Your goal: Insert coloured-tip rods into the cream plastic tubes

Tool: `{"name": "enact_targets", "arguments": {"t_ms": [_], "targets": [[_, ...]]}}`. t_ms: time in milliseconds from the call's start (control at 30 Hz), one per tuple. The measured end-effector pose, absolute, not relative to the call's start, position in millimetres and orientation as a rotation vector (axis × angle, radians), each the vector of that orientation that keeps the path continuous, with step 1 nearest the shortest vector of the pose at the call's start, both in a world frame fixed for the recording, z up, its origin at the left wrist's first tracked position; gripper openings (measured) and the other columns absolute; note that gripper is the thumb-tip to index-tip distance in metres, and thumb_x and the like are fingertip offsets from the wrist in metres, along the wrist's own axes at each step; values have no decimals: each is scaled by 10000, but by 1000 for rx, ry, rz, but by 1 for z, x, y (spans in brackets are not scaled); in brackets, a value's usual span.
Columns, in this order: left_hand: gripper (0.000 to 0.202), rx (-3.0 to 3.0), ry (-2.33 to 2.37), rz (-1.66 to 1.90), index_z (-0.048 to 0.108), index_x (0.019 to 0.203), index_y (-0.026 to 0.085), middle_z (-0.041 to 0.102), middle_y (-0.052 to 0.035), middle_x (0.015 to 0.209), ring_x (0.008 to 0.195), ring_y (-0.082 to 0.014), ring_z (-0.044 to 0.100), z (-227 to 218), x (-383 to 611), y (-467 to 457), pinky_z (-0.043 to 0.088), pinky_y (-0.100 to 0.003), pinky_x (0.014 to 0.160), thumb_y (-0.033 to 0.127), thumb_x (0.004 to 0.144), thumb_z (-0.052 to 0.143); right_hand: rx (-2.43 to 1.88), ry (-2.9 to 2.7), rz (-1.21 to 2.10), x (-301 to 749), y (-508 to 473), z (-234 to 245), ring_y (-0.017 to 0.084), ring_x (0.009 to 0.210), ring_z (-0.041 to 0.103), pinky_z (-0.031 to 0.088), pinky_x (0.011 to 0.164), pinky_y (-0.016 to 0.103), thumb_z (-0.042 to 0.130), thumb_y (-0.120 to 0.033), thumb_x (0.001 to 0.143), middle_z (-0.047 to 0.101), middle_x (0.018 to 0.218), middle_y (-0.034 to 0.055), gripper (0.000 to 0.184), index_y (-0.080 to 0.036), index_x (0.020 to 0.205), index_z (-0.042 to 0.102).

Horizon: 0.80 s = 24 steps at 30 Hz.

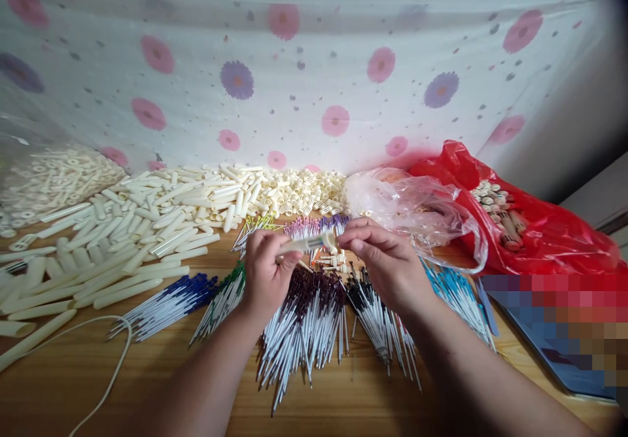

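My left hand [269,268] is closed around a cream pen barrel [307,245] held nearly level, its wider end pointing right. Coloured refill ends show inside that end. At the barrel's right tip, the fingers of my right hand [387,260] are pinched together; whatever they hold is too small to make out. Below the hands lie pen refills with dark maroon ends [304,332], and to their right, refills with black ends [383,326]. Small cream plastic parts [334,264] sit on the table just behind the barrel.
Blue [167,306], green [220,303] and light-blue refills [458,299] flank the hands. Cream barrels [132,247] heap up at left, slotted pieces [304,192] behind. A clear bag [412,201], a red bag [549,234] and a dark tablet-like device [534,339] stand right. A white cord [115,375] crosses front left.
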<state>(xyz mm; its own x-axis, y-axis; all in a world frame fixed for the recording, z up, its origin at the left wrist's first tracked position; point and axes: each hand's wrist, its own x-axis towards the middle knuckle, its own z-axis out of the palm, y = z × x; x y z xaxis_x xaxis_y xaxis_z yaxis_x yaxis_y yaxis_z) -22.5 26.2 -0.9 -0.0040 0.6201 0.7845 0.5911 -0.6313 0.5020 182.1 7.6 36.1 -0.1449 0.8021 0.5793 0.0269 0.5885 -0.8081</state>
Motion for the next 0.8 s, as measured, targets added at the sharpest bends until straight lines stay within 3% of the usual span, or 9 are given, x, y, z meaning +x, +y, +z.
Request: {"name": "enact_targets", "arguments": {"t_ms": [167, 333, 800], "targets": [[391, 1570, 1370, 1825, 536, 790, 206, 512, 8, 702, 630, -142, 463, -5, -29, 36, 376, -261, 596, 571, 876, 427, -840, -1990, 602, 173, 22, 15, 139, 801, 591, 486, 730, 297, 588, -130, 823, 632, 831, 40, 105, -181, 836, 679], [428, 1433, 1376, 1865, 553, 806, 202, 492, 15, 678, 604, -132, 446, -6, -31, 40, 369, -256, 585, 614, 846, 443, -947, -2545, 362, 152, 22, -2, 169, 837, 576, 462, 770, 308, 589, -63, 788, 650, 868, 52, 176, -189, 834, 703], [360, 1497, 1289, 1771, 540, 798, 201, 489, 12, 707, 650, -124, 435, -5, -26, 35, 352, -246, 613, 552, 858, 489, -800, -2731, 213, 149, 21, -9, 185, 862, 532, 416, 765, 289, 618, -172, 813, 648, 919, 40, 109, -212, 867, 704]]}}
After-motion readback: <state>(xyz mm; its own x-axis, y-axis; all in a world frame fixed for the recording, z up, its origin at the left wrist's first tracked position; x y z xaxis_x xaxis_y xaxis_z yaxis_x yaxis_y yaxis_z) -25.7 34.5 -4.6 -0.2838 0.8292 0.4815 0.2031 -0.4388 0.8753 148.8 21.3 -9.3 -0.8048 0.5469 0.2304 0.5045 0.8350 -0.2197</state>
